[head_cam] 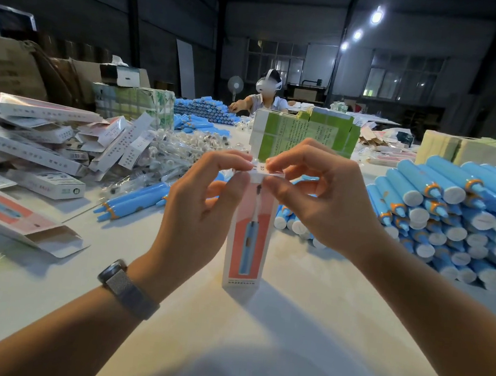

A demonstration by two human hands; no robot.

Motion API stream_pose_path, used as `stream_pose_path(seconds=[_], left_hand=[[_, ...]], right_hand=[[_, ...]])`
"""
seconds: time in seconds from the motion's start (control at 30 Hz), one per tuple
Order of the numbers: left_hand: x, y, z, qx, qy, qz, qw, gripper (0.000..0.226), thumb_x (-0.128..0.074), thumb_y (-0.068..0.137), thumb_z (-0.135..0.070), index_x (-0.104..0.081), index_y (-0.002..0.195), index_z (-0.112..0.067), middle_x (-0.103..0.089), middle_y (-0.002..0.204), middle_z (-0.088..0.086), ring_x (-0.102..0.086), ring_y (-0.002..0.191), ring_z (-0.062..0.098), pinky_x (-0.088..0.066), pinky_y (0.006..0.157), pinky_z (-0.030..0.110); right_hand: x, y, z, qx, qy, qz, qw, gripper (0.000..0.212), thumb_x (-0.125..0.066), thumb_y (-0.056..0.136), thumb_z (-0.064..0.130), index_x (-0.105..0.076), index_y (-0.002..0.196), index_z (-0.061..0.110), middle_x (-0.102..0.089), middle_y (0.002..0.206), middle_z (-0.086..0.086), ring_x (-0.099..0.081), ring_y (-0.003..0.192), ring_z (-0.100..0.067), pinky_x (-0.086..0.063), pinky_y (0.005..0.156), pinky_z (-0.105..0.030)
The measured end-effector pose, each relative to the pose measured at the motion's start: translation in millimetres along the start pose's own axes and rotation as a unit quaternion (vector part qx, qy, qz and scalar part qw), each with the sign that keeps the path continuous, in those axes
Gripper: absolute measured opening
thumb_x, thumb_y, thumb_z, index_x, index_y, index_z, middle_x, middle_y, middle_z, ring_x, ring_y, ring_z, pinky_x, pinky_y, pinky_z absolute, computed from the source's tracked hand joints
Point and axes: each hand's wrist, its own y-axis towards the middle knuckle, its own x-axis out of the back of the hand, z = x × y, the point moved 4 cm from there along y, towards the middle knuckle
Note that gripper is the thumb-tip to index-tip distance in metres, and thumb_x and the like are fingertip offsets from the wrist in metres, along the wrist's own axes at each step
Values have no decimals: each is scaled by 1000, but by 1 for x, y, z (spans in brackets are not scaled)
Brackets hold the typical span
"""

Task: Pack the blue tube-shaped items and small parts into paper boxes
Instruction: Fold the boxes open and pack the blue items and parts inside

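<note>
Both hands pinch the top flap of the box (247, 234), upright at frame centre: left hand (205, 201), right hand (322, 202). I'd tuck the flap square, steadying the box. Tubes (453, 217) piled right.

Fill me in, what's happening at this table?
A person is packing. Both hands pinch the top flap of an upright paper box standing on the white table: left hand, right hand. The flap looks partly folded, not yet closed. Blue tubes are stacked to the right, a few more lie to the left beside a pile of boxes and bagged small parts. Another person works at the far end.
</note>
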Motion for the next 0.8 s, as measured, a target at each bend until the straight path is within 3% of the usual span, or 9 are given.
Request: stream_pose_path(seconds=[0.17,0.3,0.47,0.6,0.7,0.8], left_hand=[[0,2,0,-18,35,-13,999,9,-49,99,-25,-57,100,-27,-64,113,-6,-62,108,6,-57,77,33],[0,0,-1,-21,44,-19,999,9,-48,99,-25,-56,103,-25,-62,113,-6,-62,107,5,-59,77,34],[0,5,-8,-2,38,-33,999,7,-48,96,-31,-54,96,-33,-63,92,-20,-64,85,2,-54,66,24],[0,7,-9,7,31,-44,999,8,-52,98,-30,-55,93,-36,-63,87,-21,-64,79,5,-50,67,21],[1,5,-9,11,14,-42,999,9,-54,98,-28,-57,93,-36,-64,88,-17,-66,82,10,-56,67,30],[2,5,-7,14,11,-32,999,8,-53,98,-33,-58,94,-38,-65,91,-14,-69,85,19,-61,70,47]], right_hand=[[-4,0,6,62,-61,-24,996,8,-71,85,8,-75,91,6,-65,87,-7,-65,75,-14,-57,63,-32],[-3,0,5,47,-59,-26,997,7,-70,86,9,-74,92,7,-64,87,-4,-67,78,-15,-58,68,-27],[-3,4,12,36,-54,-15,998,4,-69,87,13,-73,90,14,-61,84,7,-65,76,-12,-53,61,-23],[-2,4,16,21,-40,-18,999,4,-68,88,14,-71,88,18,-62,83,8,-66,74,-14,-56,60,-33],[-1,5,14,-6,-11,-9,1000,8,-69,88,11,-71,87,19,-62,83,8,-67,77,-16,-57,64,-41],[3,8,14,-14,-6,13,1000,12,-69,88,8,-71,89,19,-65,82,11,-68,76,-16,-58,68,-32]])
